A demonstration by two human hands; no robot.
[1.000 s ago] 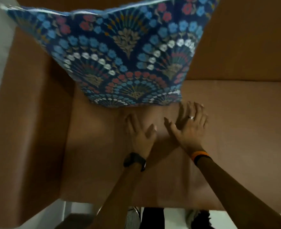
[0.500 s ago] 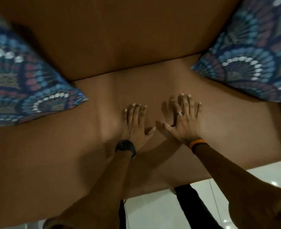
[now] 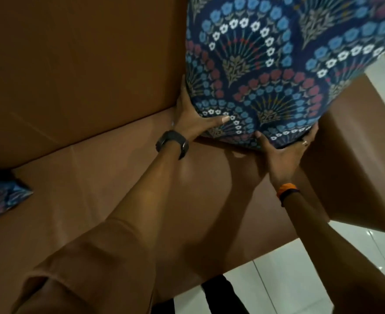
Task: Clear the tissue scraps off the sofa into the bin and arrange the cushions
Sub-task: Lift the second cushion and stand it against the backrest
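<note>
At the right end of a brown sofa (image 3: 96,189), seen from the head camera looking down, a person grips a patterned cushion (image 3: 266,71) with both hands. The cushion, navy with blue, red and white fan-shaped flowers, stands upright against the sofa back, just beside the armrest (image 3: 345,173).

The left hand (image 3: 188,118) clasps the cushion's lower left edge: its fingers go behind the fabric and its thumb presses across the front. A dark watch (image 3: 173,143) sits on that wrist. The right hand (image 3: 282,150) cups the cushion's bottom right corner from below, fingers spread wide up the side nearest the armrest, with a ring on one finger and an orange band (image 3: 285,193) on the wrist. Both hands are closed on the cushion.

Far to the left of the left hand, the corner of a second cushion (image 3: 3,196) lies on the seat at the frame's edge. No tissue scraps and no bin are visible, so I cannot tell how that part of the task stands.

The risk, as I judge it: the grip is low on a tall, soft cushion, so the top may flop forward or slump sideways over the armrest on release. Pushing it in unevenly could leave it tilted, out of keeping with the other cushion.
</note>
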